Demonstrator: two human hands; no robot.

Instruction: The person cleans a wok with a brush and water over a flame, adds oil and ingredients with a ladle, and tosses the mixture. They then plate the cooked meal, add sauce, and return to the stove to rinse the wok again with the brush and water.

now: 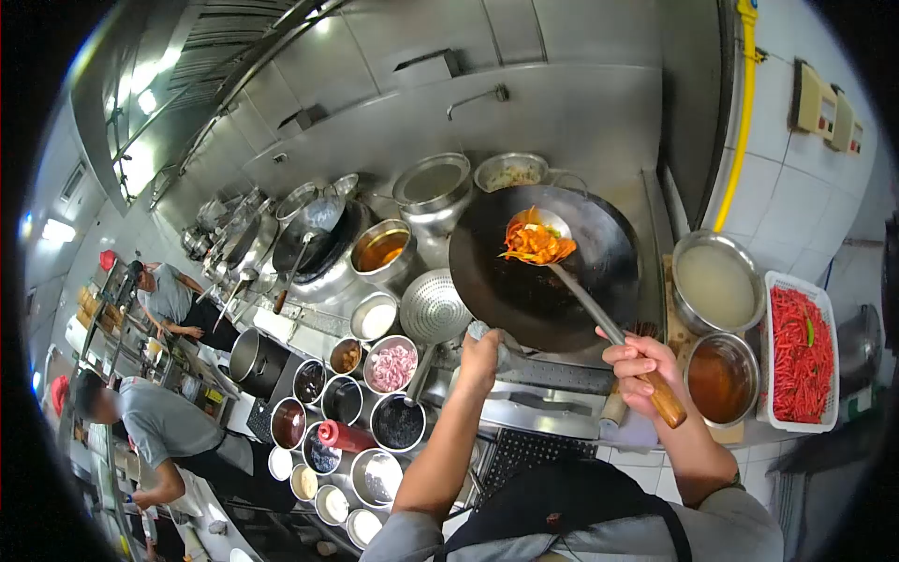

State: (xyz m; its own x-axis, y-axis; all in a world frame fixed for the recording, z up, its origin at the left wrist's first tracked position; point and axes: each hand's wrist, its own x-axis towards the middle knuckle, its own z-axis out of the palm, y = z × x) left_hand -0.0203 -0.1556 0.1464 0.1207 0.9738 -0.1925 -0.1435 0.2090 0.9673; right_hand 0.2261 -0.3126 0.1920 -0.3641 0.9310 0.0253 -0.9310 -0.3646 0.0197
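My right hand (648, 370) is wrapped round the wooden-ended handle of a steel ladle (592, 303). Its bowl, heaped with orange-red sauced food (541, 242), is held over the large black wok (482, 258). Dark liquid or oil coats part of the wok's inside. At the wok's near-left rim, my left hand (480, 358) is closed on the wok's edge with a greyish cloth (507, 352); the exact grip point is hidden. Close to that hand lies a perforated strainer (434, 305), its handle pointing toward me.
Right of the wok stand a pot of cloudy liquid (716, 284), a bowl of brown liquid (721, 379) and a white basket (832, 351) of red chillies. Several seasoning pots and a red bottle (351, 436) crowd the left. Two co-workers (183, 421) (171, 300) stand further left.
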